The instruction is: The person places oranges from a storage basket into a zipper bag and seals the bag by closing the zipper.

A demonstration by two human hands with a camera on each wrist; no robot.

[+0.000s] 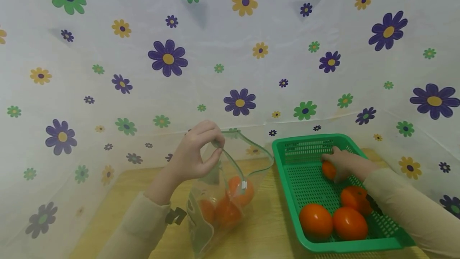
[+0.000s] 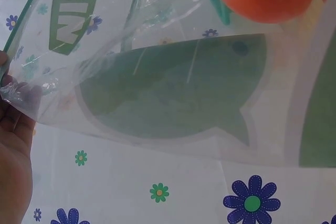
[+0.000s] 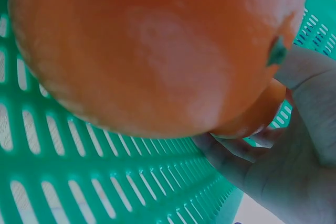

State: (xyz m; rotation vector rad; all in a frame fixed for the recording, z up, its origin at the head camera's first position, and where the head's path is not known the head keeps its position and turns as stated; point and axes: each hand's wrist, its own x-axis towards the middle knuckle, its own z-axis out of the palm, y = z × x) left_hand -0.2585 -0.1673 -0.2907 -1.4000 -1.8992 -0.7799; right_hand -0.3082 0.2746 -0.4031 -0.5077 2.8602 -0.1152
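My left hand (image 1: 199, 151) pinches the green-edged rim of a clear zip bag (image 1: 205, 233) between thumb and fingers, and the bag's mouth gapes to the right. Several oranges (image 1: 228, 213) lie low inside it. In the left wrist view, green printing (image 2: 173, 90) covers the bag's side. Over at the green basket (image 1: 287, 199), my right hand (image 1: 343, 165) curls round an orange (image 1: 328, 170) near the back right. That same orange (image 3: 257, 114) is partly hidden in the right wrist view by a nearer orange (image 3: 157, 56) with a small green stem mark.
Toward the basket's front lie three more oranges (image 1: 350, 223), two side by side and one behind under the right wrist. Bag and basket stand on a wooden table (image 1: 266, 227). A flower-patterned white sheet (image 1: 215, 87) rises behind and along the sides.
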